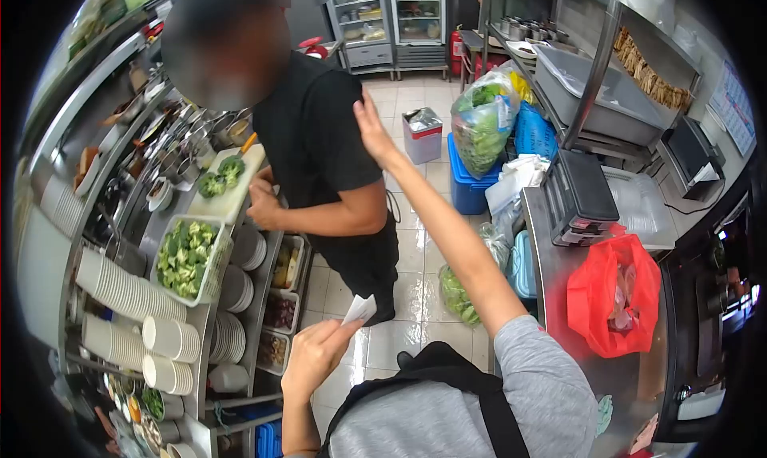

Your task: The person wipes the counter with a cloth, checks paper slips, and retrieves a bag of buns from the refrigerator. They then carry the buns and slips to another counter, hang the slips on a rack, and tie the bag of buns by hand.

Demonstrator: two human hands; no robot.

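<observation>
My left hand [318, 352] is closed around a small white paper slip [360, 309], which sticks up from between the fingers. Stretched far forward, my right hand [374, 130] has its fingers extended and lies against or just beside the upper arm of a co-worker in a black T-shirt [326, 111]; exact contact is hard to tell. The co-worker's own hands [262, 201] are in front of their body, near a white cutting board [228, 196] with broccoli pieces [223, 176] on it.
On the left counter stand a basket [223, 270] of cut broccoli and stacked paper tubs [120, 286]. To the right, a steel table [551, 314] bears a red plastic bag [587, 298]. Bags of greens [482, 126] and a blue bin [470, 190] flank the tiled floor [415, 254].
</observation>
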